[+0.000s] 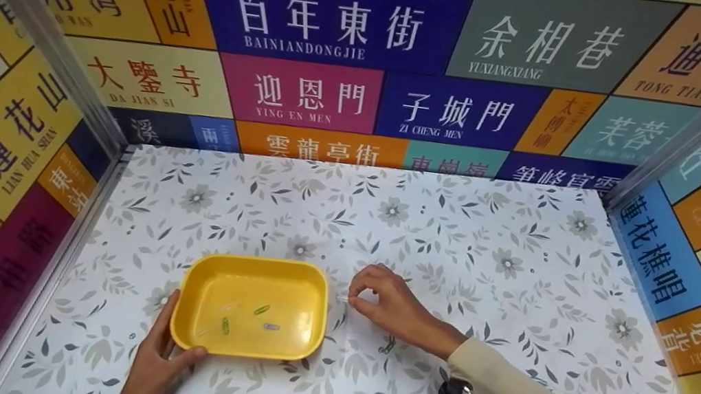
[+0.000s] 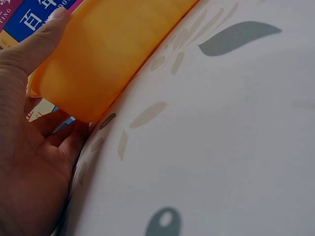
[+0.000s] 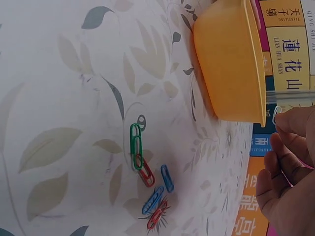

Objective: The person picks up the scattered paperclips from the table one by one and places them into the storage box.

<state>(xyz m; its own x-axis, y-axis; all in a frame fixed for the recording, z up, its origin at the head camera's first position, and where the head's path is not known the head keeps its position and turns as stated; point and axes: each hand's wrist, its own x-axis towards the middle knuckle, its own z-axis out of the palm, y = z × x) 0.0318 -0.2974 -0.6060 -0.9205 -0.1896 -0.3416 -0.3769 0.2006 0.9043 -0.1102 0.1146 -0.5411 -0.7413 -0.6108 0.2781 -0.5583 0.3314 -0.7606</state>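
A shallow yellow plastic tray (image 1: 245,345) stands on the table. My left hand (image 1: 164,353) grips its near left corner, thumb over the rim and fingers along the outer wall; in the left wrist view the thumb (image 2: 47,37) lies against the tray's side. Just right of the tray, my right hand (image 1: 393,304) pinches a white paper clip (image 3: 277,115) between thumb and forefinger. Inside the tray lie several paper clips, among them a green one (image 1: 225,326) and a greyish one (image 1: 270,327).
Loose clips lie on the flowered tabletop (image 1: 456,234) near my right forearm: a green clip (image 3: 136,147), a red clip (image 3: 145,172) touching it, a blue clip (image 3: 167,178) and others. Panels with printed signs (image 1: 321,19) enclose the table at the back and sides.
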